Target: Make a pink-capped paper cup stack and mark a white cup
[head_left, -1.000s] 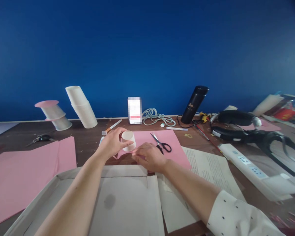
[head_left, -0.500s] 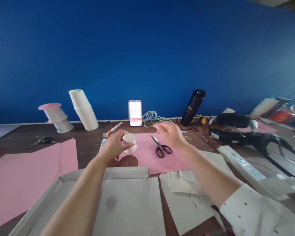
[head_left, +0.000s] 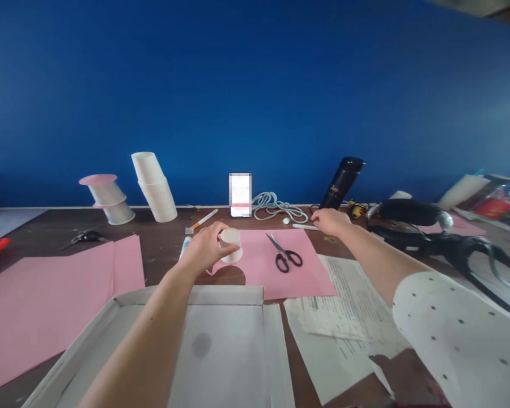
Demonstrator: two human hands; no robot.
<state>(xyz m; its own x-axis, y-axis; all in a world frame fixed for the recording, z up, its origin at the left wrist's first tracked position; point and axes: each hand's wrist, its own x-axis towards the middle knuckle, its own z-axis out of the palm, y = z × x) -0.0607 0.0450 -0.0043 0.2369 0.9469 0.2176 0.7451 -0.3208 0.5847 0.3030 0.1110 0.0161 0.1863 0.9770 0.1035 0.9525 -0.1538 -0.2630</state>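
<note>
A pink sheet [head_left: 280, 272] is spread on the table [head_left: 161, 249], under and beside the left hand [head_left: 204, 249]. Scissors [head_left: 285, 256] are laid on the sheet, between the two hands. A small white cup [head_left: 231, 245] is held upside down on the sheet's edge by the left hand, with fingers wrapped round its side. A white pen [head_left: 304, 226] is touched by the right hand [head_left: 329, 221], which is curled over the pen's end. Whether the pen is pinched cannot be told.
</note>
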